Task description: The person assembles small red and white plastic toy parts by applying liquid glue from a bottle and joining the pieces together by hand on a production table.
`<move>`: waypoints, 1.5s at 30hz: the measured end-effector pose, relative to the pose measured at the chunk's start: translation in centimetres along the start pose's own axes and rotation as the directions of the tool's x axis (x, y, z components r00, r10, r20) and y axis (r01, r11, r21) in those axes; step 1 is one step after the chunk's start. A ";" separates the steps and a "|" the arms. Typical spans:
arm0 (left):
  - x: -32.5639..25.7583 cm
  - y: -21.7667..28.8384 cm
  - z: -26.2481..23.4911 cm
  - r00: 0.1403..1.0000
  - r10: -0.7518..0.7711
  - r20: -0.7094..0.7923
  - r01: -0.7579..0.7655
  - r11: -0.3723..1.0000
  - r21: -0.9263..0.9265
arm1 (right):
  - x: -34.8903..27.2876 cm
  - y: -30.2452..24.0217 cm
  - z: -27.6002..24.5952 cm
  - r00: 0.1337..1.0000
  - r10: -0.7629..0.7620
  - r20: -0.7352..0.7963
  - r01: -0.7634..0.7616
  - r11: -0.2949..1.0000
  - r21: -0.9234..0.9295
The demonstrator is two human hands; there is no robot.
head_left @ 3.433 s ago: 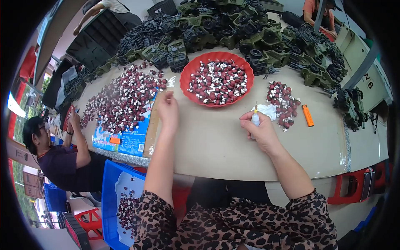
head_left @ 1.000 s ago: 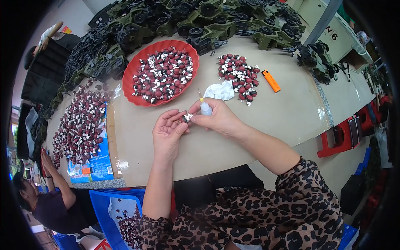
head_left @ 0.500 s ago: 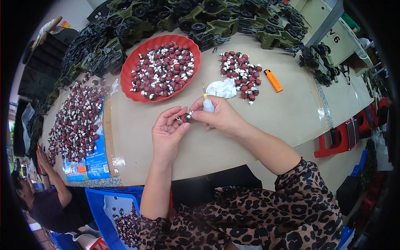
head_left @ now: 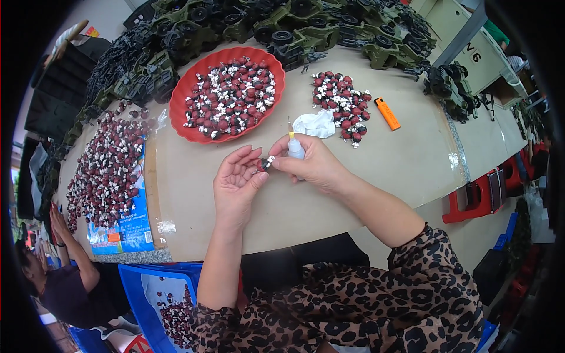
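Between my two hands, over the middle of the table, is a small dark-red, black and white figure piece [head_left: 264, 164]. My left hand [head_left: 236, 176] pinches its dark-red end between thumb and fingertips. The thumb and a finger of my right hand [head_left: 309, 163] touch its white end. That same hand also keeps a small white squeeze bottle [head_left: 296, 148] with a yellow collar and a thin needle tip, which points up and away. Just beyond it lies a crumpled white cloth [head_left: 315, 124], beside a small heap of like pieces [head_left: 341, 100].
A red scalloped bowl [head_left: 176, 120] of these pieces stands beyond my hands. A larger pile [head_left: 109, 167] lies at left. Green toy vehicles [head_left: 294, 35] line the far side. An orange lighter [head_left: 387, 114] lies at right. A blue bin [head_left: 138, 288] is below; another person [head_left: 70, 282] sits at left.
Both hands stay nearly in place, with the figure piece still between their fingertips. Apart from a slight shift of the view, the rest looks the same.
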State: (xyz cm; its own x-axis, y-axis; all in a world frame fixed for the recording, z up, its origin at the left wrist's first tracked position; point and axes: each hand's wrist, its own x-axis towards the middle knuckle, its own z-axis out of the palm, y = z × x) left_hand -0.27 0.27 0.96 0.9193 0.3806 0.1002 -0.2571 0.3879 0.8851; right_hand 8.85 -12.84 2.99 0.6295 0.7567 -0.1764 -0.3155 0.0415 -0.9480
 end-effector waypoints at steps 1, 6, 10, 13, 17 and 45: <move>0.0 0.0 -0.1 1.000 0.000 0.000 0.000 1.000 0.000 | 0.0 0.0 0.0 1.000 -0.002 0.003 0.002 1.000 -0.001; 0.0 -0.2 -0.3 0.999 0.000 0.032 0.000 1.000 -0.001 | 0.0 0.0 0.0 1.000 -0.001 0.009 0.001 1.000 -0.004; 0.0 -0.3 -0.4 0.999 -0.010 0.033 0.010 1.000 -0.001 | 0.0 0.1 -0.1 1.000 -0.003 0.006 0.003 1.000 0.004; 0.0 -0.2 -0.3 0.999 -0.011 0.030 0.011 1.000 -0.004 | 0.0 0.1 0.0 1.000 -0.005 0.002 0.005 1.000 0.009; -0.1 -0.1 -0.3 0.999 -0.017 0.035 0.017 1.000 0.003 | 0.1 0.2 -0.1 1.000 0.015 0.005 -0.015 1.000 0.014; -0.6 -0.9 0.2 0.989 0.110 0.101 -0.134 0.955 0.265 | 0.0 0.1 -0.1 0.988 -0.155 0.009 0.156 0.985 -0.072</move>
State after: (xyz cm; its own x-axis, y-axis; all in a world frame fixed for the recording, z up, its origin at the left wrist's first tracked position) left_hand -0.55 -0.49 0.17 0.9106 0.3345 0.2425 -0.2893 0.0972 0.9523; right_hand 8.87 -12.92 2.92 0.6643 0.7470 -0.0245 -0.1615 0.1115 -0.9806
